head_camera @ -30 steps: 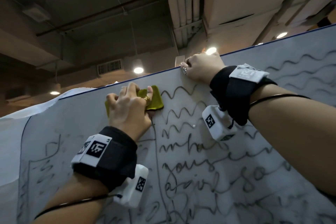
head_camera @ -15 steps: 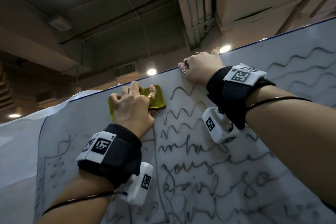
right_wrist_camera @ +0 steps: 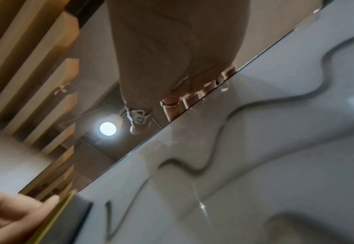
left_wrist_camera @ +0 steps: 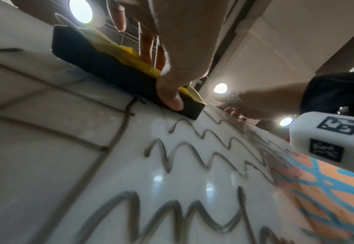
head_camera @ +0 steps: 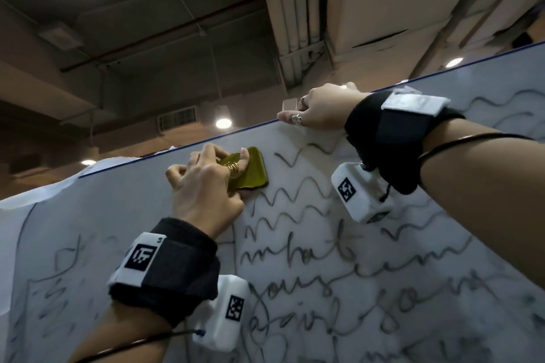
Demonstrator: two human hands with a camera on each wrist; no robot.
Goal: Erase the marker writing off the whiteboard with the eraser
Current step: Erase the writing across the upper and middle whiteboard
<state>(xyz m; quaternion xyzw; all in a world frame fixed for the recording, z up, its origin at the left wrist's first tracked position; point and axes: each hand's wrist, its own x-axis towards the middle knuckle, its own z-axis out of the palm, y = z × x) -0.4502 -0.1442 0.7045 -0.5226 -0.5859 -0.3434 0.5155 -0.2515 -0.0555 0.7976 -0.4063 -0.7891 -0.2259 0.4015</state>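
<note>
Whiteboard [head_camera: 383, 289], seen from below: a large white panel with a thin dark top edge, tilted across the head view and filling its lower half. Grey marker writing [head_camera: 309, 262] covers most of it: rows of wavy lines at the upper right, cursive words below, and fainter scribbles inside ruled lines at the left. The strip just under the top edge, left of the eraser, appears bare.

Ceiling [head_camera: 147, 23]: dark, with pale ducts and several round lamps.

Right hand [head_camera: 320, 110]: hooked over the top edge of the whiteboard, well to the right of the eraser. The right wrist view shows its fingers [right_wrist_camera: 189, 100] curled side by side over the rim, close together, with rings on two of them; the thumb lies along the front of the edge. A black wristband with a white tagged block sits behind it.

Left hand [head_camera: 206, 188]: pressed on the eraser, wearing a similar band and block. The fingers are spread across the yellow back and bent at the knuckles; in the left wrist view the thumb [left_wrist_camera: 169, 97] clamps the dark lower side. One finger carries a gold ring.

Eraser [head_camera: 250, 169]: yellow back, dark felt underside [left_wrist_camera: 113, 71] lying flat on the whiteboard, near the top edge, just left of the first wavy line.
</note>
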